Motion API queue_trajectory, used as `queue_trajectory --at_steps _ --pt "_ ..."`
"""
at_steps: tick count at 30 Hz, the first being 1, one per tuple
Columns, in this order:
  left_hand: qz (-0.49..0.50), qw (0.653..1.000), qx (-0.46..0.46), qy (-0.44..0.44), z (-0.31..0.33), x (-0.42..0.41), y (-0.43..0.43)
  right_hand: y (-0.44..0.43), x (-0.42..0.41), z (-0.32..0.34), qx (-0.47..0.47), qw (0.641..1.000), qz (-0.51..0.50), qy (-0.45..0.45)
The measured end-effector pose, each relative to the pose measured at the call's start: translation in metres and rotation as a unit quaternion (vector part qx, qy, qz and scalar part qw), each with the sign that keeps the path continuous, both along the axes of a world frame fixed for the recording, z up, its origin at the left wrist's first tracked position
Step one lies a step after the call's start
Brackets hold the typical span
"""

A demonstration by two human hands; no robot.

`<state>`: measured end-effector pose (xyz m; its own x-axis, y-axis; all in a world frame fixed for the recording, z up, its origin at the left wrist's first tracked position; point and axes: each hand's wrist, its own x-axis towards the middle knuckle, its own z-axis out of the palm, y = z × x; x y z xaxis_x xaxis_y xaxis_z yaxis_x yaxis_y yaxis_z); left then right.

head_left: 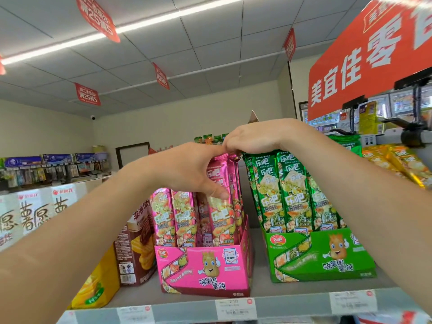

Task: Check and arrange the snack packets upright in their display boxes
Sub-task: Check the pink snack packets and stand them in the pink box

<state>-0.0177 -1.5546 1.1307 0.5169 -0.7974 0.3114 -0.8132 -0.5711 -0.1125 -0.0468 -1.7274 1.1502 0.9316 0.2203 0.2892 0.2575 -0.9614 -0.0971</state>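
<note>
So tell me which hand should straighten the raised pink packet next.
Left, probably: the left hand already wraps the tall pink packet above the pink box, while the right hand only pinches its top.

Pink display box (205,270) near the shelf's front edge, left of centre, printed with a cartoon potato and a film-strip band. Tall, glossy pink snack packets (184,216) upright inside; the rightmost ones (222,188) raised well above the rest, tops level with the green packets alongside, pinched at the upper end between two hands. Green display box (327,256) to the right, well apart from the pink one across a bare strip of shelf, set slightly further back, same potato figure on its front. Green snack packets (289,190) packed tight and upright, leaning very slightly left, tops just under the right hand.
</note>
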Motion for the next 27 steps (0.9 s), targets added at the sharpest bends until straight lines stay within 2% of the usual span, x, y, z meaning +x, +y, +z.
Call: queue_trajectory --at_steps 5,9,11,16,19,22,27 --pt "0.000 0.994 -0.010 -0.105 -0.010 0.007 -0.003 0.006 -0.015 -0.007 -0.010 0.999 0.009 -0.049" --pt "-0.049 0.997 -0.055 -0.028 -0.008 0.016 0.009 0.015 -0.022 -0.025 -0.047 0.993 0.001 -0.106" --pt "-0.040 0.996 -0.075 -0.011 -0.006 0.019 0.019 0.018 -0.022 -0.034 -0.069 0.987 -0.024 -0.145" --pt "0.031 0.990 -0.017 -0.138 -0.014 0.027 0.028 0.022 -0.029 -0.046 -0.086 0.982 -0.041 -0.165" --pt "0.035 0.983 -0.034 -0.175 -0.018 0.028 0.027 0.024 -0.032 -0.049 -0.072 0.979 -0.050 -0.186" --pt "0.038 0.985 -0.063 -0.155 -0.018 0.030 0.026 0.025 -0.031 -0.059 -0.076 0.965 -0.064 -0.244" --pt "0.026 0.989 -0.122 -0.080 -0.015 0.026 0.020 0.032 -0.032 -0.089 -0.109 0.912 -0.059 -0.392"
